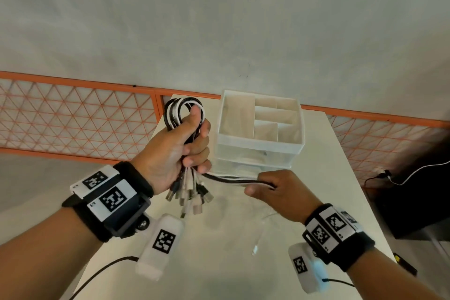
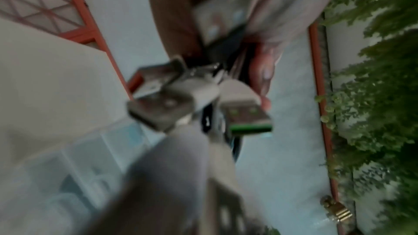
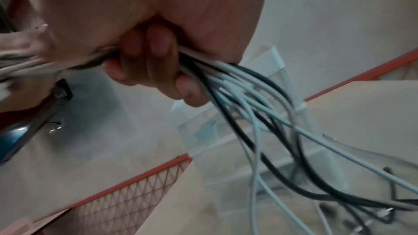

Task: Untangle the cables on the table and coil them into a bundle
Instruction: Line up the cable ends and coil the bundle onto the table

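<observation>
my left hand is fisted round the folded bundle of black and white usb cables, held in the air above the white table, just left of the white plastic compartment organiser. the loop end points up and away; the metal usb plugs hang down toward me, so the long axis runs near upright. my right hand closes on the loose black and white cable tails, which run roughly level between the hands. i judge this to be mid-coiling; next, the tails want wrapping round the bundle under steady tension. a thin white cable lies on the table.
</observation>
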A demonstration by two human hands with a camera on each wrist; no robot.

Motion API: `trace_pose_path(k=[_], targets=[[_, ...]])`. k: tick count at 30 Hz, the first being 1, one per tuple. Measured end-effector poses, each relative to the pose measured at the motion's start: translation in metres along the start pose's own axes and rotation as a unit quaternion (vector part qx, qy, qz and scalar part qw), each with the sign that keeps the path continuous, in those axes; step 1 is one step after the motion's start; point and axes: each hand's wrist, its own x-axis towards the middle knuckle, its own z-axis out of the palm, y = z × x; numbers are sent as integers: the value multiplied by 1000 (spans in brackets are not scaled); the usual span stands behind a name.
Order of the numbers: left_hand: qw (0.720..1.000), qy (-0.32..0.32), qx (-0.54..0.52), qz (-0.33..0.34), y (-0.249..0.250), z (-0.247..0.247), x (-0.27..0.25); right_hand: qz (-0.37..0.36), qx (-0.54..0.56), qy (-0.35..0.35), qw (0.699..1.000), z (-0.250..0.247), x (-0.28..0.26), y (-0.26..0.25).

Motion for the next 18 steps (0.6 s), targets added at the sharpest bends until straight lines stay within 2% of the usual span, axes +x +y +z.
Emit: trace_pose_path(k=[3, 5, 7, 11, 13, 15, 18], targets=[[986, 3, 157, -55, 0, 0, -8, 56, -10, 12, 998, -22, 4, -1], [951, -6, 294, -95, -6, 6, -11, 64, -33, 17, 997, -33, 9, -10], [916, -16, 383, -119, -17, 10, -10, 58, -61, 28, 996, -38, 16, -23], [880, -29, 452, -143, -36, 17, 0, 18, -111, 54, 992, -37, 26, -49], [880, 19, 452, -146, -43, 18, 8, 9, -122, 66, 990, -34, 26, -58], [884, 68, 442, -140, -46, 17, 13, 11, -85, 84, 993, -32, 24, -62], [880, 82, 456, -109, -48, 18, 13, -1, -46, 93, 995, -31, 19, -66]])
